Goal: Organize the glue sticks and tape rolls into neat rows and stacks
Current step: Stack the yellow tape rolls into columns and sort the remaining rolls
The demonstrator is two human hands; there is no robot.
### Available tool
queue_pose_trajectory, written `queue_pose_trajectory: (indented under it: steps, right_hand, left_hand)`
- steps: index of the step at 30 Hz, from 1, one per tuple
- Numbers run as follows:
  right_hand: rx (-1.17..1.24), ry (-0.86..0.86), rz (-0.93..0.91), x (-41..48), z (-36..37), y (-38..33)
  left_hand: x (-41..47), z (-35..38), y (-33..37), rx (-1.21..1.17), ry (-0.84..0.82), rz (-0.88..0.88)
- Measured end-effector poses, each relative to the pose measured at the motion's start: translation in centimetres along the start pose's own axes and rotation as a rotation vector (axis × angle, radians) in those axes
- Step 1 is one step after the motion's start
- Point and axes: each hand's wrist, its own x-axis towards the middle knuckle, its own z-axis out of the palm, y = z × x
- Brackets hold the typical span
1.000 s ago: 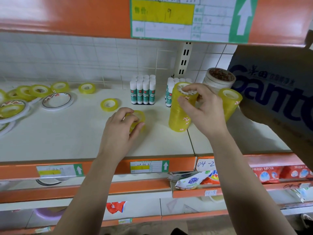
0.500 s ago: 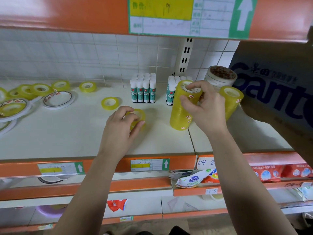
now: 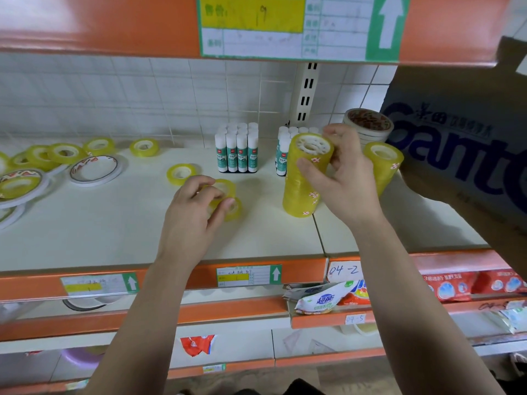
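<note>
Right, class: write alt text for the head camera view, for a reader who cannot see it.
A person's right hand grips the top of a stack of yellow tape rolls on a white shelf, while the left hand holds loose rolls. Glue sticks stand upright behind.

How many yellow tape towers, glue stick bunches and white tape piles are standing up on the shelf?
Yellow tape towers: 2
Glue stick bunches: 2
White tape piles: 1
Total: 5
</note>
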Motion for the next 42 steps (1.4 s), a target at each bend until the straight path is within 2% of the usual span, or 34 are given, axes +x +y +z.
queue_pose_trajectory:
  steps: [7, 10, 15, 29, 36, 42]
  right_hand:
    - [-0.071, 0.112, -0.145, 0.5, -1.9, -0.3]
    - [-0.054, 0.160, -0.158, 0.6, -2.4, -0.2]
    - [-0.063, 0.147, -0.154, 0.3, -2.3, 0.1]
    - [-0.075, 0.139, -0.165, 0.4, -1.8, 0.0]
    - [-0.073, 0.153, -0.177, 0.4, -2.3, -0.1]
    - [-0.055, 0.153, -0.170, 0.4, -2.8, 0.2]
  left_hand:
    - [0.0, 0.9, 0.2, 0.045, -0.074, 0.035]
    - [-0.2, 1.3, 0.0, 0.067, -0.139, 0.009]
    - [-0.3, 1.0, 0.3, 0.050, -0.158, -0.047]
    - [0.1, 1.2, -0.2, 0.062, -0.129, -0.089]
    - [0.0, 1.1, -0.4, 0.069, -0.064, -0.079]
    - [0.1, 1.2, -0.4, 0.065, -0.081, -0.053]
